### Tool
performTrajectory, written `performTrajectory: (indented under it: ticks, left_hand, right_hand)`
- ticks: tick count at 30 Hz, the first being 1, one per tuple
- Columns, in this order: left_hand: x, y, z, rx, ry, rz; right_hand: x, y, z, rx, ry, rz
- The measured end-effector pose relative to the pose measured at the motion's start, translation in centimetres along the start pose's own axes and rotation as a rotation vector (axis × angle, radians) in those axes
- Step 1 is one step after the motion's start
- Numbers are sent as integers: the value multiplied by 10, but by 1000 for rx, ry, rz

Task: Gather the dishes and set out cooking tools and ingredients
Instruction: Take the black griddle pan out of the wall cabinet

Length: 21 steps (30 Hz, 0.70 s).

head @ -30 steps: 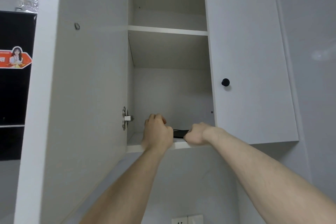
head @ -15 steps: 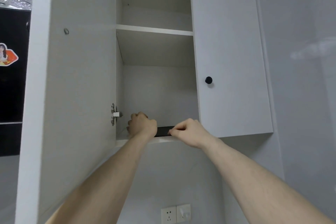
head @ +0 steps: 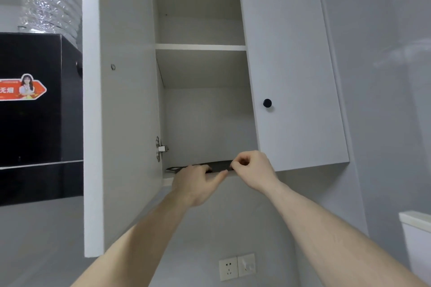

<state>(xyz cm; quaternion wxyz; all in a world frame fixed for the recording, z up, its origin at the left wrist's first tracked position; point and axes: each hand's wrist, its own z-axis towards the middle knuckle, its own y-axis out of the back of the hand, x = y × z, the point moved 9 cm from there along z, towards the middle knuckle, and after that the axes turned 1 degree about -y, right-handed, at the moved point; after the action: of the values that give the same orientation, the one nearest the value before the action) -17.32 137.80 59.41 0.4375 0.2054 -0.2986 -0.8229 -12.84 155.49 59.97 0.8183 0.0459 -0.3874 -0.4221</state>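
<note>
Both hands draw a flat black board [head: 219, 165] off the cupboard's bottom shelf [head: 168, 180]: right hand [head: 253, 170] pinches its edge, left hand [head: 198, 184] curls underneath (keep it level).

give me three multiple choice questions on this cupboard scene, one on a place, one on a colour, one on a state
1. Where does the flat black thing lie?
A. on the upper shelf
B. on the bottom shelf of the cupboard
C. on top of the range hood

2. What colour is the knob on the closed door?
A. black
B. red
C. silver

3. How is the left cupboard door?
A. shut
B. taken off
C. swung open

Answers: 1 B, it sits at the front edge of the bottom shelf, where the left hand and right hand hold it. 2 A, the round knob is dark against the white door. 3 C, its inner face and hinge show.
</note>
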Motion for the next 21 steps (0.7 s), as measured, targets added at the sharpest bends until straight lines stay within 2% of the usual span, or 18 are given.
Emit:
performTrajectory:
  ticks: [5, 8, 10, 12, 19, 21]
  left_hand:
    - [4, 12, -8, -54, -88, 70]
    - [9, 17, -12, -81, -118, 73]
    - [11, 18, -15, -104, -135, 51]
    - [9, 20, -17, -132, -155, 30]
    - [8, 16, -13, -152, -195, -48]
    - [6, 17, -11, -201, -196, -57]
  right_hand:
    - [-10, 41, -21, -352, -41, 30]
    - [-37, 51, -32, -477, -200, 155]
    - [-58, 45, -34, -382, -385, 209]
    - [-65, 32, -36, -219, -506, 299]
    - [-39, -8, -33, 139, -705, 658]
    - [-34, -18, -31, 174, -733, 732]
